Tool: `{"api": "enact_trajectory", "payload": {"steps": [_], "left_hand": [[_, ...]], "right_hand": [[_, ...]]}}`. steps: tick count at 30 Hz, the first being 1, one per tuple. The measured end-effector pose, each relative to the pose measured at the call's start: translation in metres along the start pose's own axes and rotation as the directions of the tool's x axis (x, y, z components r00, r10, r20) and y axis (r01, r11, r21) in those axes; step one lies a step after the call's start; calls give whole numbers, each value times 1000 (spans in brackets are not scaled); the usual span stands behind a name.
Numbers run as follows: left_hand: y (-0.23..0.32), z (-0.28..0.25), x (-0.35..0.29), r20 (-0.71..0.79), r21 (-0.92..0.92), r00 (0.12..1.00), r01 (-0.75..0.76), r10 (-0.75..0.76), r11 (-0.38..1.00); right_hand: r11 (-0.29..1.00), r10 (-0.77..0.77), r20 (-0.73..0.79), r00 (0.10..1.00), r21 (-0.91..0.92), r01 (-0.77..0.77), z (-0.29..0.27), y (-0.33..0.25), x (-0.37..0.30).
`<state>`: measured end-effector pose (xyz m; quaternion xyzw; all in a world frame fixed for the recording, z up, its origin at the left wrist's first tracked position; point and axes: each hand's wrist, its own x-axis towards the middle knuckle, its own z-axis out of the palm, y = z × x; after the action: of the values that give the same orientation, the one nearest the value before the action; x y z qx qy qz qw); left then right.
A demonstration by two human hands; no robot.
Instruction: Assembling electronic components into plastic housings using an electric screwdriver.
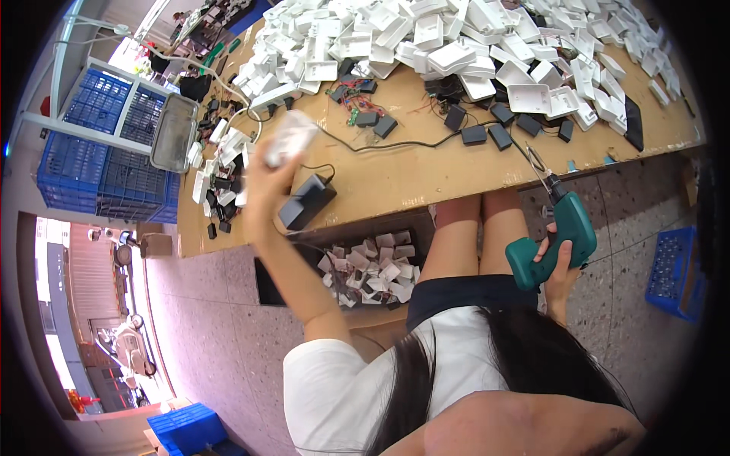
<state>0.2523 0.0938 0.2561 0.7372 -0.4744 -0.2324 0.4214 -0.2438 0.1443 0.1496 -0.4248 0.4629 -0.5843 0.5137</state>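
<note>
Item one, white plastic casing (pixel 291 135), at about ten o'clock in the view, above the bench (pixel 426 178) edge: held aloft in the left hand (pixel 268 171), fingers closed round its lower part; motion blur hides its exact shape and how the fingertips sit. Judged light, stiff and hollow, smooth enough to slip, likely to crack if squeezed hard; best taken by the long side walls. Item two, teal electric screwdriver (pixel 553 235), at four o'clock, below the bench edge beside the person's knee: the right hand (pixel 560 270) is wrapped round its pistol handle, bit pointing up and away toward the bench. Judged heavier, rigid, top-weighted; the handle is the sound place to hold. Item three, black box (pixel 306 201) with a lead, on the bench just right of the left wrist. Item four, large heap of white casings (pixel 456 45), twelve o'clock, with small black modules (pixel 487 133) and loose wires strewn before it. Item five, bin of white parts (pixel 372 270) under the bench, partly hidden by the left forearm. Item six, blue crates (pixel 99 144), nine o'clock, and another blue crate (pixel 673 273), cut off at three o'clock. The right palm and trigger finger are obscured.
</note>
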Motion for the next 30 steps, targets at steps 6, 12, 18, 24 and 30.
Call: {"api": "enact_trajectory", "payload": {"steps": [6, 12, 18, 24, 30], "left_hand": [[-16, -70, 73, -335, 774, 869, 34, 364, 632], [-31, 70, 195, -112, 480, 884, -352, 454, 804], [1, 275, 255, -196, 225, 920, -296, 340, 928], [11, 290, 249, -344, 321, 849, -296, 402, 900], [58, 261, 114, -225, 198, 891, -355, 395, 914]], "right_hand": [[996, 55, 23, 998, -71, -53, -25, -15, 18], [996, 59, -27, 998, -73, -60, -26, -27, 46], [997, 31, -29, 999, -66, -33, -37, -16, 67], [995, 40, -43, 998, -84, -44, -65, -20, 83], [993, 61, -99, 993, -98, -70, -86, -4, 87]]}}
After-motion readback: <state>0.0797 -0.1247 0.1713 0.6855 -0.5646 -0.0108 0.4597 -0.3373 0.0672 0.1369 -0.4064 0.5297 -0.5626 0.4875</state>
